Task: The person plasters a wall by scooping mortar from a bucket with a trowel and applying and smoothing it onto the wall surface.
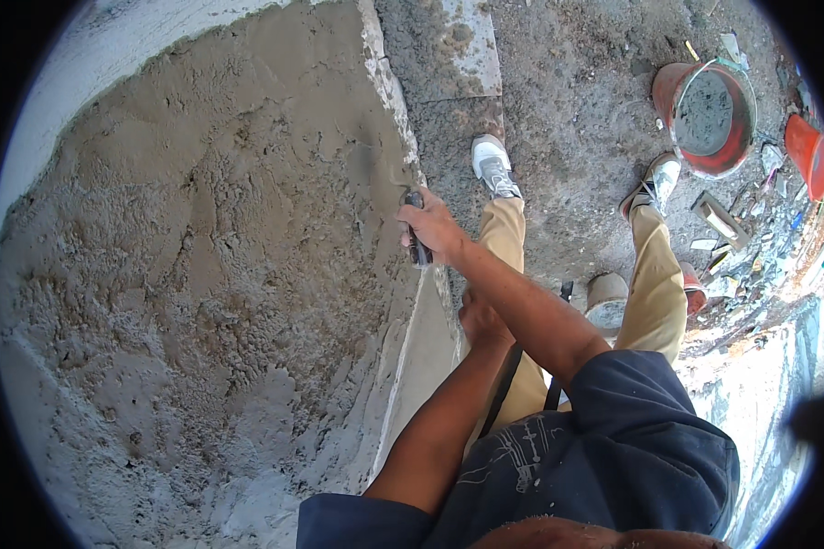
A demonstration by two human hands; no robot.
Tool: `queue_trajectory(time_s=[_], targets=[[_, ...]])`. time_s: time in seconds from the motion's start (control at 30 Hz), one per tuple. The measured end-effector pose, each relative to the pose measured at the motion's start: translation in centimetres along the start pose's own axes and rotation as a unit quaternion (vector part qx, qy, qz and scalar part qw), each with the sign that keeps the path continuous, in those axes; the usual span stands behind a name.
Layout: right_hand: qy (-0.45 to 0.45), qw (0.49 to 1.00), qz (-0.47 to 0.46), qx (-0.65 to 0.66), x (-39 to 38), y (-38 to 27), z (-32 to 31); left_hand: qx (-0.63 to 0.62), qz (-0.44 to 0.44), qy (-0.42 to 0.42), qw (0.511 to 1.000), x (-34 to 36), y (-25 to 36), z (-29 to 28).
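Two hands at the edge of a freshly plastered wall

The right hand (433, 229) is closed around a dark trowel handle (417, 240), and the blade seems to lie against the wet plaster (229, 274) close to the wall's corner edge (395, 101), where the grey coat runs out; pressing there would keep the rough, ridged layer from slumping off the corner (the blade itself is mostly hidden behind the fist). The left hand (481, 320) sits lower, curled near a pale straight board (421, 357) that stands along the same edge, perhaps steadying it, though I cannot tell whether it grips anything. The hands are apart, one above the other. A red bucket (710, 114) of grey mix stands on the ground well behind the person's shoes (494, 165), within a step's reach.
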State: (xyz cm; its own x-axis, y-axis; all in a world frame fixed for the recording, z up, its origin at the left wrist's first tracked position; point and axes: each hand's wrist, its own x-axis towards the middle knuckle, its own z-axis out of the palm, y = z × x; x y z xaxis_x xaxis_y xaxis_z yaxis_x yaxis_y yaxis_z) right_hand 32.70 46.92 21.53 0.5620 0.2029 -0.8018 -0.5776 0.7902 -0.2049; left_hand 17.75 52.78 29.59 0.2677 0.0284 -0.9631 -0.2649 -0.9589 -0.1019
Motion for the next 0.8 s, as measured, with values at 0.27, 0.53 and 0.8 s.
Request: queue_trajectory(time_s=[0.27,0.53,0.8], targets=[[-0.058,0.981,-0.053,-0.176,-3.0,2.4,3.5,0.043,0.013,0.219,0.975,-0.4,1.8,3.7],[0.114,0.843,-0.156,-0.501,-16.2,-6.9,-25.2,0.04,-0.061,0.099,0.993,-0.5,5.3,0.9],[0.471,0.529,0.016,-0.706,-27.8,-21.7,-49.5,0.049,-0.055,0.106,0.992,-0.7,6.3,1.9]])
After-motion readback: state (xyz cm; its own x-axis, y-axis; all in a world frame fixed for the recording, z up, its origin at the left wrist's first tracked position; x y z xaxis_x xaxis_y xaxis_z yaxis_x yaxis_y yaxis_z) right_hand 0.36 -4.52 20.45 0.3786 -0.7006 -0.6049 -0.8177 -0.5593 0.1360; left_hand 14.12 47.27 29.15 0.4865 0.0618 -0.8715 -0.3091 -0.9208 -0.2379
